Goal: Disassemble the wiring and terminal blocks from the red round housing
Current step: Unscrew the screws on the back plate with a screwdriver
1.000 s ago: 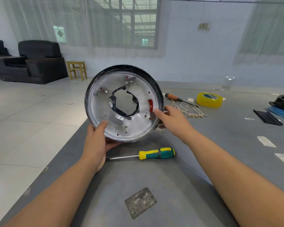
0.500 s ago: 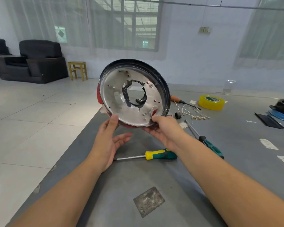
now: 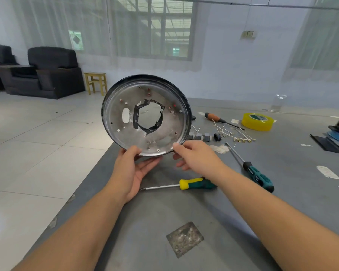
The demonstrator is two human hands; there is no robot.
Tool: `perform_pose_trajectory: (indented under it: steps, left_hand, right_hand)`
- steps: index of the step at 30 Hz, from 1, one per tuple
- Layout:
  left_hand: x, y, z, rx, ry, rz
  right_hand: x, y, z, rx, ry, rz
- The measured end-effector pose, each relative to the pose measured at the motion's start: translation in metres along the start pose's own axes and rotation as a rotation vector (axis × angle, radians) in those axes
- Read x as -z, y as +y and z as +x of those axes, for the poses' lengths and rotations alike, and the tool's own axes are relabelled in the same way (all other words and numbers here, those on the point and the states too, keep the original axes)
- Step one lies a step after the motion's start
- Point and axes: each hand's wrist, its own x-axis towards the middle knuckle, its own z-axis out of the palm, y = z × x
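Grey workbench (image 3: 184, 216) in a tiled room: round metal housing with black rim (image 3: 145, 114) held upright above the bench edge by 2 hands.

Left hand (image 3: 132, 171) grips the lower rim, thumb on the silver inner face, fingers curled underneath. Right hand (image 3: 194, 157) pinches the lower right rim with thumb on the face, remaining fingers loosely bent. Black tape rings the housing's central hole. On the bench behind: 3 grey terminal blocks (image 3: 199, 136), loose white wires with brass ends (image 3: 235, 134), yellow tape roll (image 3: 257, 119), orange-handled screwdriver (image 3: 213, 117). Nearer: yellow-and-green-handled screwdriver (image 3: 196, 183), dark green-handled screwdriver (image 3: 257, 178).
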Motion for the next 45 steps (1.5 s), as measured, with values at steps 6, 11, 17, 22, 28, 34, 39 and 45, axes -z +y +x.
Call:
perform_pose_trajectory:
  steps: [6, 11, 17, 22, 28, 34, 39, 45]
  left_hand:
    - [0.000, 0.000, 0.004, -0.003, 0.067, 0.019]
    - [0.002, 0.000, 0.005, 0.012, 0.120, 0.037]
    - [0.003, 0.000, 0.005, 0.008, 0.155, 0.056]
    - [0.006, 0.002, 0.006, -0.054, 0.172, 0.087]
    - [0.017, 0.013, 0.007, -0.103, 0.187, 0.098]
    - [0.019, 0.016, 0.008, -0.100, 0.203, 0.070]
    - [0.019, 0.014, 0.008, -0.101, 0.209, 0.107]
    - [0.019, 0.012, 0.006, -0.117, 0.198, 0.136]
  right_hand:
    - [0.033, 0.048, -0.024, 0.400, -0.019, -0.721]
    - [0.050, 0.064, -0.041, 0.539, -0.214, -0.754]
    - [0.048, 0.068, -0.042, 0.579, -0.175, -0.674]
    - [0.049, 0.071, -0.043, 0.540, -0.095, -0.553]
    - [0.049, 0.076, -0.038, 0.383, 0.019, -0.473]
    - [0.040, 0.076, -0.040, 0.307, 0.045, -0.306]
    - [0.022, 0.067, -0.038, 0.299, 0.036, -0.290]
    - [0.016, 0.065, -0.040, 0.294, 0.045, -0.298]
